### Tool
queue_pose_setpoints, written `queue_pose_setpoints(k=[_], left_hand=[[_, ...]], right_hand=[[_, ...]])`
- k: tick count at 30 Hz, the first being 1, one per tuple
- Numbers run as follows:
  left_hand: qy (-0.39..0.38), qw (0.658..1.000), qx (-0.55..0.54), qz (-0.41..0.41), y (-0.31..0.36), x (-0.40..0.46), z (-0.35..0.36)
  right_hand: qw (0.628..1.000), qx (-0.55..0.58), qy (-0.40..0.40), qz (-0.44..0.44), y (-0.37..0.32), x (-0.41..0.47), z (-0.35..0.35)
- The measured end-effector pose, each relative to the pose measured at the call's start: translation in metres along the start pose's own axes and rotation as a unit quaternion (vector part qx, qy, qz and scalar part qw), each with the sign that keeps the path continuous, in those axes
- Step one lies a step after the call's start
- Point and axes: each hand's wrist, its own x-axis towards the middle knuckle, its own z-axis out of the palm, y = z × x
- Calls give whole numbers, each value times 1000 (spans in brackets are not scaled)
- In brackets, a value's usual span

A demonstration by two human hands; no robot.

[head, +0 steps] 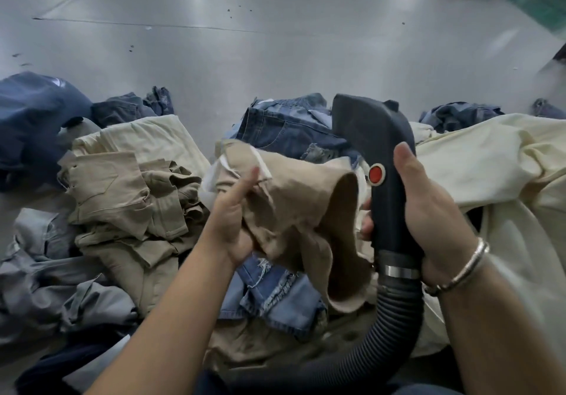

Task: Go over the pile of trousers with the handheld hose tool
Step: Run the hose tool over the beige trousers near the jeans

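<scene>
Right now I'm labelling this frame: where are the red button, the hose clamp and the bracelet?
red button [376, 174], head view, its centre.
hose clamp [401, 272], head view, the metal band.
bracelet [468, 262], head view, band on the right wrist.

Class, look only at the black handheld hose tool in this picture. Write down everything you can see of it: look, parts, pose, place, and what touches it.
The hose tool is matt black, plastic by its look, with a broad flattened head at the top and a narrower handle below. A round red button sits on the handle. A metal band joins the handle to a ribbed black hose that curves down and leftward. The tool stands roughly upright above the trousers pile. The right hand grips the handle; the tan trousers held in the left hand lie against it.
</scene>
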Motion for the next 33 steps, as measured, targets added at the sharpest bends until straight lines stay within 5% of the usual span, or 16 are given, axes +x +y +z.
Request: queue_pose_setpoints(k=[7,17,21,23,26,33], left_hand=[[-6,1000,2,-10,-5,0,4],[-53,995,77,-30,-10,-12,12],[-150,986,-76,13,21,-12,-5],[-158,986,-51,-22,21,-14,-9],[-183,976,-9,-114,9,-20,-7],[-75,991,-106,-36,8,-13,0]], right_hand=[[975,-133,-165,72,5,-20,9],[992,-98,-37,75,2,8,17],[997,-30,50,48,2,19,7],[997,7,70,24,2,16,-4],[998,46,50,-6,-4,5,-12],[993,-54,-100,18,-9,-23,-4]])
